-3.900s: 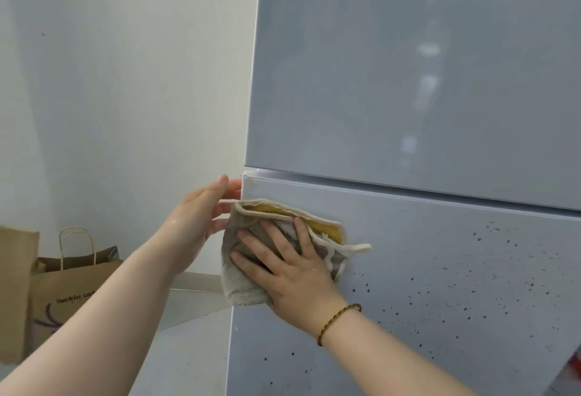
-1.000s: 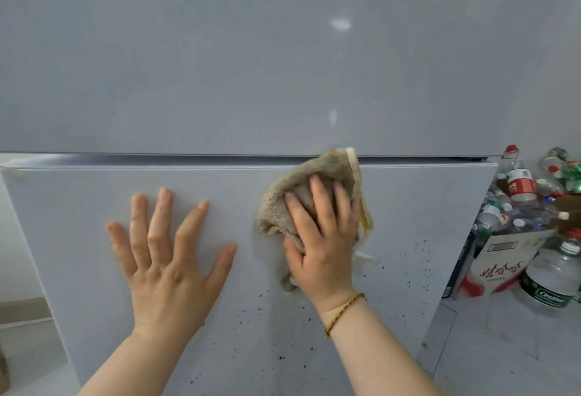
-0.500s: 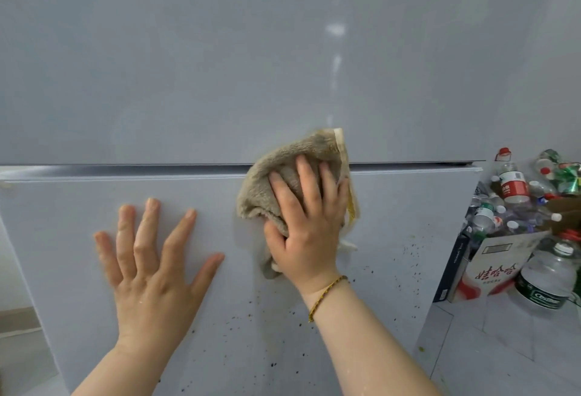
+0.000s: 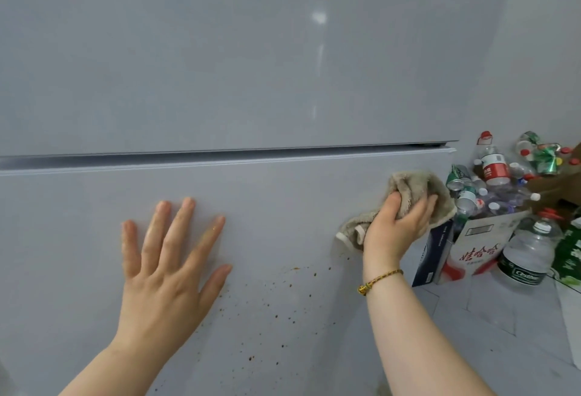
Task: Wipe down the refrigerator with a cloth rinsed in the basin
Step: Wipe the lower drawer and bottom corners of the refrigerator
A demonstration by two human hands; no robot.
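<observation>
I am holding the beige fluffy terry cloth bunched in my right hand. My fingers are curling round it and my thumb is pinching a fold. The cloth is lying on the pale grey lower door of the refrigerator, at the door's right edge and just under its top edge. One corner of the cloth is hanging out to the left of my wrist.

My left hand is resting flat near the middle of the same door, with the fingers straight and spread. Small brown specks are sitting on the door between and below my hands.

Beyond the door's right edge, a white cardboard box with red characters is holding many clear plastic bottles. A large clear bottle with a dark green label is standing just beside it on the light tiled floor.
</observation>
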